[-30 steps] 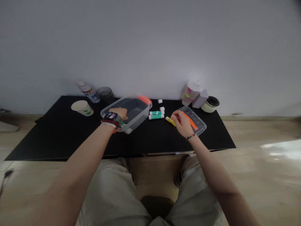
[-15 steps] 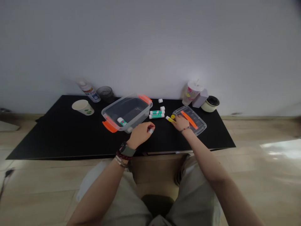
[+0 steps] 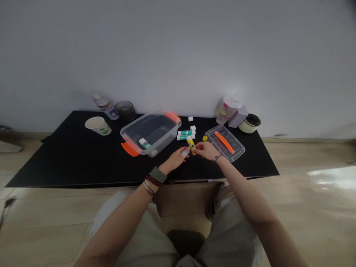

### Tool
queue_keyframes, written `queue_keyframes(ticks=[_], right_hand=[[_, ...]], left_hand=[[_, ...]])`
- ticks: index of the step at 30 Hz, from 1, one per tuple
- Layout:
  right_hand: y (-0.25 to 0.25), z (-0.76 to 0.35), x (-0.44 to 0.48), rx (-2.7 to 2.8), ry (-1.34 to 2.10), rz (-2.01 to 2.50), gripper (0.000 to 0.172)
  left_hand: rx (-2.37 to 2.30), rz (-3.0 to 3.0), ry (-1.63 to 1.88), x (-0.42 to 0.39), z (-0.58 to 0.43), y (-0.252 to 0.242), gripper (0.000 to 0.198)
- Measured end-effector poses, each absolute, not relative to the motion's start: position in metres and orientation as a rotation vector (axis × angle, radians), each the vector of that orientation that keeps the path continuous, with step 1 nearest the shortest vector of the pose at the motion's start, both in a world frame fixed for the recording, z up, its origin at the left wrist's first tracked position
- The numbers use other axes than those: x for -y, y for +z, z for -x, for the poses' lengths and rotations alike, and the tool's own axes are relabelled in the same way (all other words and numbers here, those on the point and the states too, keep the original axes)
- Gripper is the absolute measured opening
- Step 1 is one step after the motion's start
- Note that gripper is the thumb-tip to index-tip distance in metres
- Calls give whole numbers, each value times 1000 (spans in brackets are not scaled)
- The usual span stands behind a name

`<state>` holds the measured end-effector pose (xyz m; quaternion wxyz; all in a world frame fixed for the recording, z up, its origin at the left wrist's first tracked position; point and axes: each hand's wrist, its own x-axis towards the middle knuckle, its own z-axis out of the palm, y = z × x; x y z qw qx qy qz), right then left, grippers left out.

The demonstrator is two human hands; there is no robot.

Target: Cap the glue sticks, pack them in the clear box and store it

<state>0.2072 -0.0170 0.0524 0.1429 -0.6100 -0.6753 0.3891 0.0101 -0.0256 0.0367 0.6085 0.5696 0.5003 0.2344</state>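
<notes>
Yellow glue stick (image 3: 191, 145) tilted over counter (image 3: 83, 163); right hand (image 3: 208, 151) pinches its lower end, left hand (image 3: 175, 160) right beside it, grip unclear. Probably light, stiff, smooth plastic; best held mid-barrel.

On the desk (image 3: 69, 163), a tub (image 3: 167, 140) containing a glue stick (image 3: 144, 143) lies between a cup (image 3: 98, 126), left, and two glue sticks (image 3: 186, 132), right; farther right lies a lid (image 3: 226, 143), a pot (image 3: 249, 126) behind it.

Left wrist (image 3: 164, 169): grey-green strap (image 3: 157, 175), dark red beads (image 3: 154, 181), pale bangle (image 3: 148, 187); right wrist (image 3: 222, 162): thin dark bracelet (image 3: 217, 158); khaki trousers (image 3: 151, 237)
</notes>
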Motion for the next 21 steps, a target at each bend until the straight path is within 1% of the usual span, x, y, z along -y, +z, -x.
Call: queue_keyframes(ticks=[2, 3, 4, 5, 6, 8, 10, 11, 12, 14, 18, 21], right_hand=[[54, -201, 24, 1967, 1364, 1484, 29], [55, -200, 25, 1996, 1420, 1399, 30], [56, -202, 23, 2042, 1400, 1379, 31], [57, -205, 20, 2090, 1290, 1437, 31], [56, -211, 16, 2128, 1103, 1552, 30], [52, -225, 3, 2157, 614, 1814, 28], [43, -238, -8, 2205, 225, 1950, 35], [38, -243, -12, 2265, 113, 1964, 41], [33, -246, -15, 2347, 41, 1954, 46], [24, -248, -18, 2502, -43, 1918, 49], [17, -242, -16, 2628, -104, 1937, 45], [17, -237, -16, 2563, -40, 2006, 40]], left_hand=[[-1097, -1192, 619, 25, -14, 36, 55], [-1087, -1162, 663, 24, -16, 36, 55], [-1086, -1146, 706, 24, -17, 36, 54], [-1086, -1138, 745, 23, -17, 37, 53], [-1082, -1134, 774, 23, -17, 37, 52], [-1065, -1136, 807, 23, -16, 38, 50], [-1037, -1174, 809, 23, -14, 37, 48], [-1028, -1206, 807, 24, -13, 37, 48], [-1022, -1248, 805, 24, -12, 36, 47], [-1025, -1361, 799, 24, -10, 33, 44], [-1055, -1553, 789, 23, -9, 34, 36], [-1036, -1566, 786, 24, -9, 39, 34]])
